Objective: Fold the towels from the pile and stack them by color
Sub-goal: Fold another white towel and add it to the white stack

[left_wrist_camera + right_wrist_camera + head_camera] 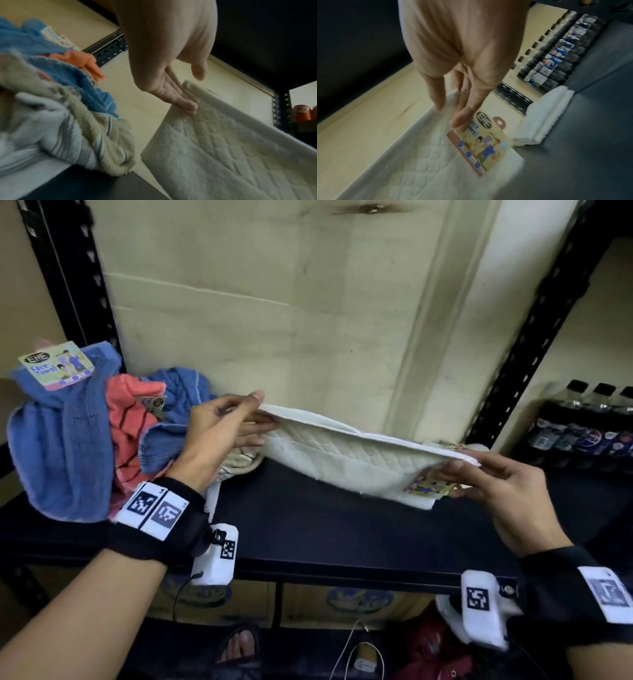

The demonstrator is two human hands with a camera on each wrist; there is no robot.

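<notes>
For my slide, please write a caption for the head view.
Both hands, left hand and right hand, hold a white towel stretched above the dark shelf, beside the pile.

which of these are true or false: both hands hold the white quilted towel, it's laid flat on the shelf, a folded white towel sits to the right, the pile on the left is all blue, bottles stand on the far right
1. Both the left hand and the right hand hold the white quilted towel: true.
2. It lies flat on the black shelf: false, it is held up, doubled over.
3. A folded white towel sits to the right: true.
4. The pile is all blue: false, an orange striped towel lies among the blue towels.
5. Dark bottles stand far right: true.
</notes>
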